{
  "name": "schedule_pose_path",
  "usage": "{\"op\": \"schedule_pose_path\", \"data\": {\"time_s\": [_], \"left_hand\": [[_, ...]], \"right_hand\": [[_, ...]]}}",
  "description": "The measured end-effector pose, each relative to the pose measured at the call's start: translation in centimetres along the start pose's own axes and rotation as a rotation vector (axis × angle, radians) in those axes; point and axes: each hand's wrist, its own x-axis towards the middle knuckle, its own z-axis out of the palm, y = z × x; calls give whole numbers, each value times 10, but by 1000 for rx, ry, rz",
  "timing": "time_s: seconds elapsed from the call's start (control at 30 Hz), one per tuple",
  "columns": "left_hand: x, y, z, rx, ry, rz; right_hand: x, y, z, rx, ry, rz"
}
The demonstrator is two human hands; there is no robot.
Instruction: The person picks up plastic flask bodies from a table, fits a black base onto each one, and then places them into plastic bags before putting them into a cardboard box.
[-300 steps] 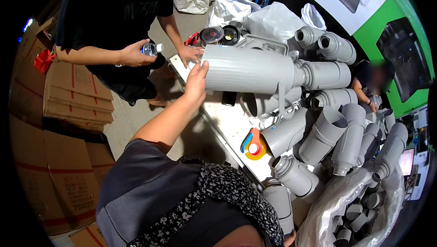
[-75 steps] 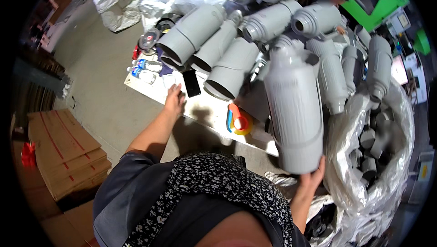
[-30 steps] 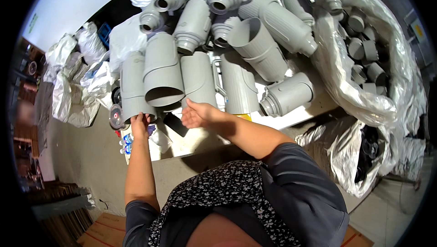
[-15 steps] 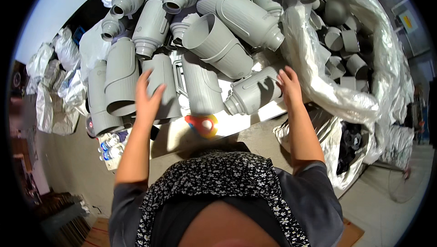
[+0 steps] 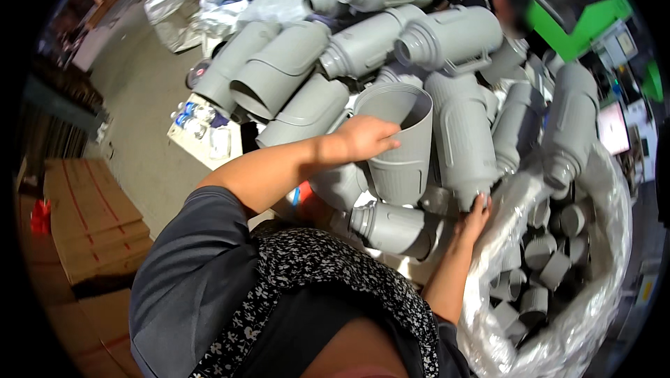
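Observation:
My left hand is open with its fingers stretched to the right. It lies against the near side of a wide-mouthed grey flask casing, just below the rim. My right hand has its fingers bent at the narrow neck of a long grey flask body, which points toward me. Below, between my arms, a shorter grey flask body lies on its side. Several more grey flask bodies lie heaped beyond my hands, among them one with a handle. My left forearm hides part of the pile.
At the right stands a large clear plastic bag holding many small grey cups. Water bottles stand on a board at the left. Flattened cardboard lies on the floor. A person is near a green machine at the back.
The view has turned, so the pile and bag sit differently. My left hand has swung right to the wide-mouthed casing; my right hand has come to a flask neck.

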Motion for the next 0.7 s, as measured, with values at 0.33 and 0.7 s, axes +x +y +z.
{"op": "schedule_pose_path", "data": {"time_s": [0.33, 0.7], "left_hand": [[-169, -42, -167, -1008, 999, -355], [-174, -185, -180, -162, 1246, -366]], "right_hand": [[-5, -1, -25, -131, 50, 121], [-23, -21, -2, -258, 17, 70]]}}
